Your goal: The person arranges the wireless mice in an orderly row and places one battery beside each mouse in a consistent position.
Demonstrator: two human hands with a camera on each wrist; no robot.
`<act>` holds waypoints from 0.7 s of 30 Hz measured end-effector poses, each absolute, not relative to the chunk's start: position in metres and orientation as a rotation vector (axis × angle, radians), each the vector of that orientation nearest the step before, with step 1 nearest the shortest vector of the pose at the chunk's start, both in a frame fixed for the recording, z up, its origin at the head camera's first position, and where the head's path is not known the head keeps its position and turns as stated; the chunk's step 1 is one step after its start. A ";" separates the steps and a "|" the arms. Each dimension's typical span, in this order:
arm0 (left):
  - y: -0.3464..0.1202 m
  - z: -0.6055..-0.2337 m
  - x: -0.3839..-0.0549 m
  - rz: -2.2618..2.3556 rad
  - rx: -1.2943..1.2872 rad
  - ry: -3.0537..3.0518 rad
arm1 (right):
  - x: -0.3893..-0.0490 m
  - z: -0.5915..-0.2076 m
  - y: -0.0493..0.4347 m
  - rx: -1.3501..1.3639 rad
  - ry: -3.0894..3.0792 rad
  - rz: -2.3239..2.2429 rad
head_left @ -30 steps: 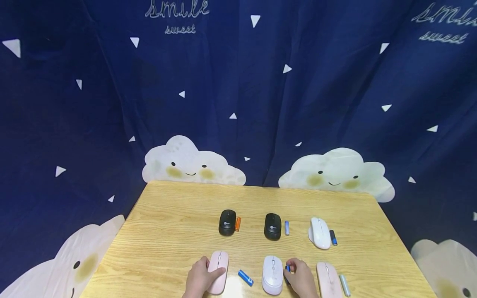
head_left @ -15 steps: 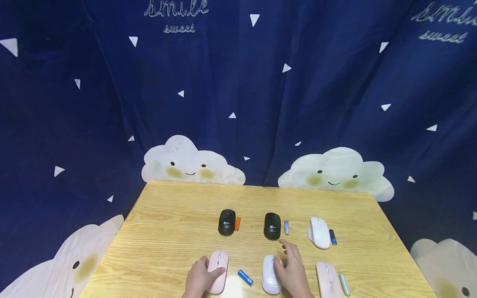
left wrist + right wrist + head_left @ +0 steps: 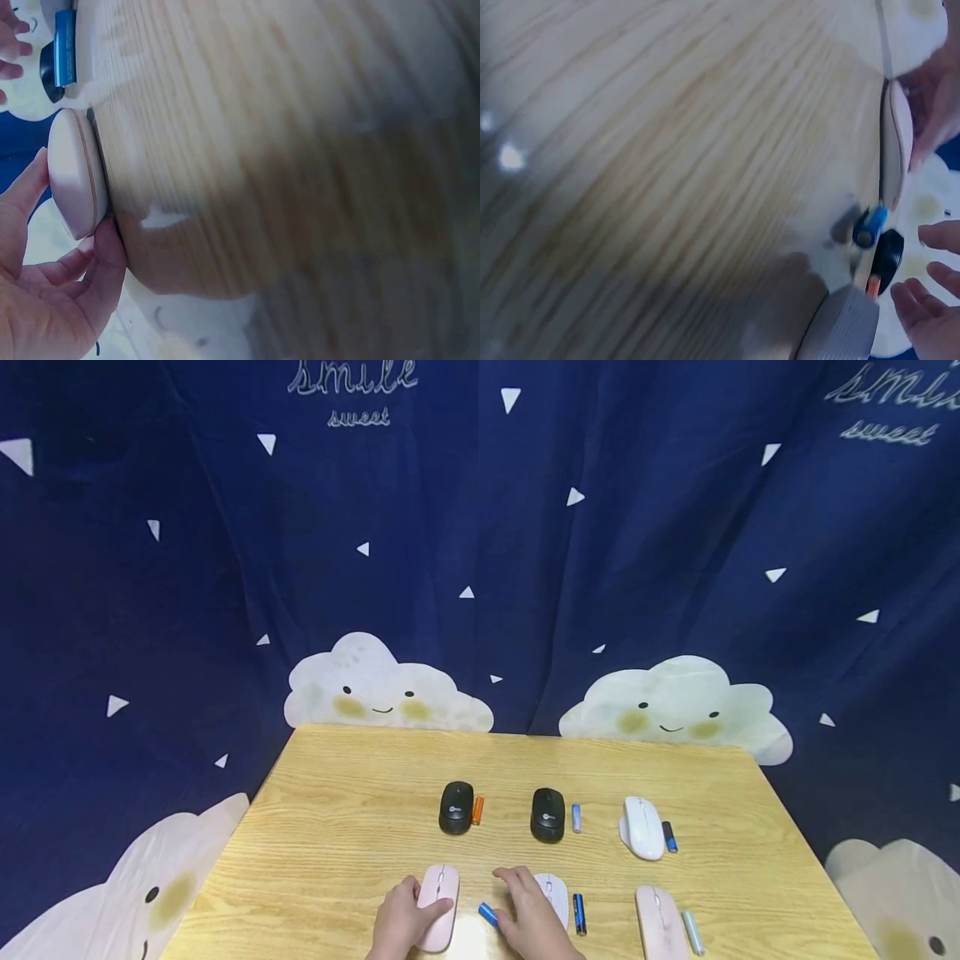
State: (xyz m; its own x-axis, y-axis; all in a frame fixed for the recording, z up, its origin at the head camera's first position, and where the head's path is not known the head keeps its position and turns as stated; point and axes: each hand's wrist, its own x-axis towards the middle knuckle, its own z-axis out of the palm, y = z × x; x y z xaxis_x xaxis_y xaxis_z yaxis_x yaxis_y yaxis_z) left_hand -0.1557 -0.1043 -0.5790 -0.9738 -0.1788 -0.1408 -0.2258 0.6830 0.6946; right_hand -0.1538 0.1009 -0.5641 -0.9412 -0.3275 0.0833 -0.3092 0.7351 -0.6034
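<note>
A pale pink computer mouse point(image 3: 439, 890) lies near the front of the table, and my left hand point(image 3: 401, 917) grips it by its two sides. The left wrist view has the thumb and fingers against the edges of this mouse point(image 3: 71, 169). My right hand point(image 3: 528, 917) hovers over the table with its fingers spread and holds nothing. It is nearest to a blue battery point(image 3: 487, 914), whose near end it hides in the head view; the right wrist view shows this battery point(image 3: 870, 227) just off the fingertips. A white mouse point(image 3: 552, 891) is partly hidden behind the right hand.
A dark blue battery point(image 3: 580, 914) lies right of the white mouse. At the right are another pink mouse point(image 3: 660, 920) and a pale battery point(image 3: 693, 932). Farther back stand two black mice point(image 3: 457, 807) and a white one point(image 3: 643, 828), each with a battery beside it.
My right hand has let go of the dark blue battery beside the white mouse and moved left across that mouse toward the other blue battery. The left hand stays on the pink mouse.
</note>
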 end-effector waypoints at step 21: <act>-0.104 -0.579 -0.157 1.191 -0.357 2.800 | -0.154 -0.577 0.073 -0.632 2.779 -0.716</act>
State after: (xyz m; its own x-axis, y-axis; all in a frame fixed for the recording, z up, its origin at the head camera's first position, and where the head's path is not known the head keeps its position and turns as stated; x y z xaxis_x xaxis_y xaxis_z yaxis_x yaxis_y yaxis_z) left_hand -0.1566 -0.1041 -0.5795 -0.9698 -0.1823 -0.1621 -0.2432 0.6711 0.7003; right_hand -0.1543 0.0729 -0.5770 -0.8879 -0.4517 -0.0868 -0.3535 0.7908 -0.4997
